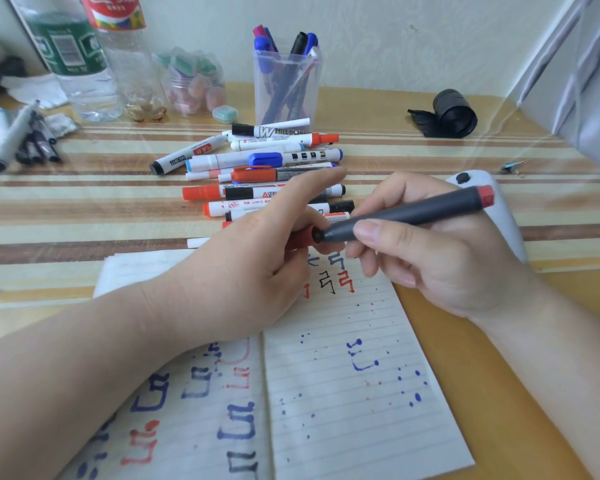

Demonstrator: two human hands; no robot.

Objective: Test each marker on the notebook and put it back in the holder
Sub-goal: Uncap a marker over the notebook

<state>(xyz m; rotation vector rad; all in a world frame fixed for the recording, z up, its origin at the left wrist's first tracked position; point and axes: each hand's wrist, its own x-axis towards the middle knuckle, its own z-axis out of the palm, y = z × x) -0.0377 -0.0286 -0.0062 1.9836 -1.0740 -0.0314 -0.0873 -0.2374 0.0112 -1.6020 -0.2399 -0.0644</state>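
My right hand (440, 261) grips a dark grey marker (413, 213) with a red end, held level above the open lined notebook (354, 393). My left hand (257, 268) pinches the marker's red cap (303, 237) right at the tip end, its index finger stretched out. I cannot tell whether the cap is fully seated. Red, blue and black test marks cover the notebook pages. Behind my hands lies a pile of loose markers (257, 168). The clear plastic holder (286, 88) stands at the back with several markers upright in it.
Two plastic bottles (94, 57) and a clear jar of small erasers (193, 84) stand at the back left. Grey pens (14, 140) lie at the left edge. A black roll of bags (451, 112) sits back right, a white device (492, 209) behind my right hand.
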